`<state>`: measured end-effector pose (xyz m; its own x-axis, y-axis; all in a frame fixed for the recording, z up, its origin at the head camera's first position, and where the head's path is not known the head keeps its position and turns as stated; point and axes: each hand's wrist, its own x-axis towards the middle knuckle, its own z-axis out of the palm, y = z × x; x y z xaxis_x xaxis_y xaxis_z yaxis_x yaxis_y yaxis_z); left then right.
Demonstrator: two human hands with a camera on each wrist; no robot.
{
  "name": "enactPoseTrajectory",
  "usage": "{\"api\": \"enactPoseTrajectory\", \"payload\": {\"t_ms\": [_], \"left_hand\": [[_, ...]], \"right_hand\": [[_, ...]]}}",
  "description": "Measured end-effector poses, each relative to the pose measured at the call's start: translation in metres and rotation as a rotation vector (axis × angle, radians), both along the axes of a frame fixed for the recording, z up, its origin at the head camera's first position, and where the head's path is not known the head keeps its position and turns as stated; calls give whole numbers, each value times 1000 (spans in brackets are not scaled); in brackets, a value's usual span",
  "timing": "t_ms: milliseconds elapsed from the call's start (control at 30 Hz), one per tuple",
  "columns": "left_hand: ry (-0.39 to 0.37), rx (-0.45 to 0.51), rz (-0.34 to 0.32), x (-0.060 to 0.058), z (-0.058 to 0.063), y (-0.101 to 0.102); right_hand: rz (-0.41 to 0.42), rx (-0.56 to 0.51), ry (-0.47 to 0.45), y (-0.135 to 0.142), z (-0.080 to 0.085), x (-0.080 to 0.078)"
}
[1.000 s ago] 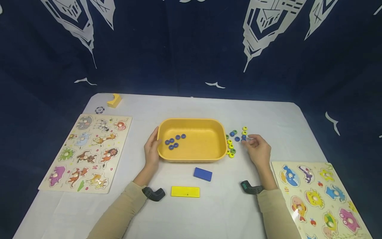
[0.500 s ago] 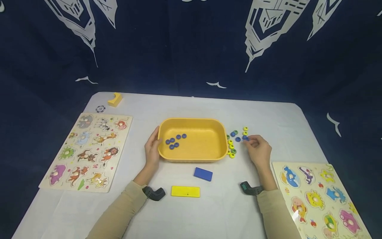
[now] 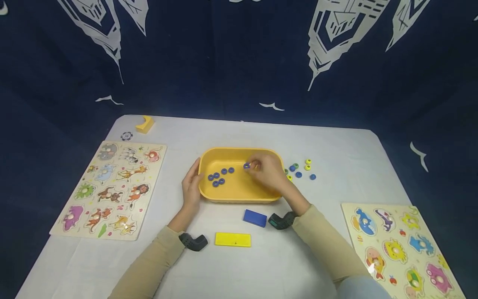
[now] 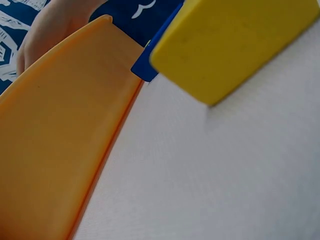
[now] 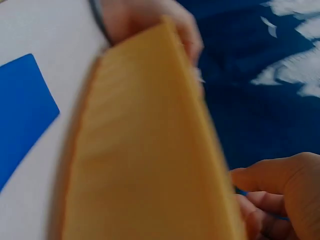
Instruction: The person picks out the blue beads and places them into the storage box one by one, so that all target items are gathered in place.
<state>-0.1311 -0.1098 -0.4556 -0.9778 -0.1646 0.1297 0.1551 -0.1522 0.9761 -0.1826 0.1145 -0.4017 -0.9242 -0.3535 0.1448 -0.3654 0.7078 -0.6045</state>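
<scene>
The yellow tray (image 3: 235,189) lies open from above; its walls (image 3: 239,201) bar low passage, the left hand (image 3: 191,189) its left end

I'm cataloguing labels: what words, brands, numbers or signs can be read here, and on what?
None can be read with certainty.
Round patterned disc: mark at its centre, too small to read.
Yellow block: dark speck, too small to identify.
</scene>
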Motion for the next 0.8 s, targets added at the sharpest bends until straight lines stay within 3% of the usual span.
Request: {"api": "enactPoseTrajectory", "payload": {"t_ms": [133,267,400,633,800], "left_hand": [[0,14,3,-3,-7,0],[13,16,13,-8,-21,0],[7,28,15,-9,-23,0],[-1,16,1,-1,-4,0],[-3,-3,6,-1,-1,-1]], "right_hand": [[91,115,-95,-26,-9,-7],[134,223,-128,-43,-16,-8],[162,265,-160,-52,-20,-8],[153,172,-139,-44,-16,0],[88,-4,-6,-14,-8,14]]}}
